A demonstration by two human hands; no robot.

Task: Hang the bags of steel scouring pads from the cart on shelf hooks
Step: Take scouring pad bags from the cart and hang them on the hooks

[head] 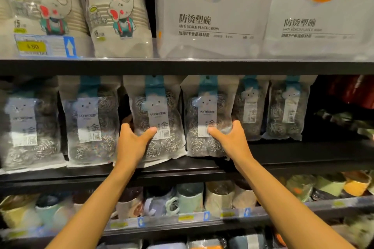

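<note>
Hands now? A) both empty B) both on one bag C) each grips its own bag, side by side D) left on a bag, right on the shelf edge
C: the left hand grips the third bag from the left, and the right hand grips the fourth bag.

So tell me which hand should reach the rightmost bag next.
Right, probably. The right hand grips the fourth bag, two places from the rightmost bag; the left hand holds the third bag, further left, and would have to cross the right arm.
</note>
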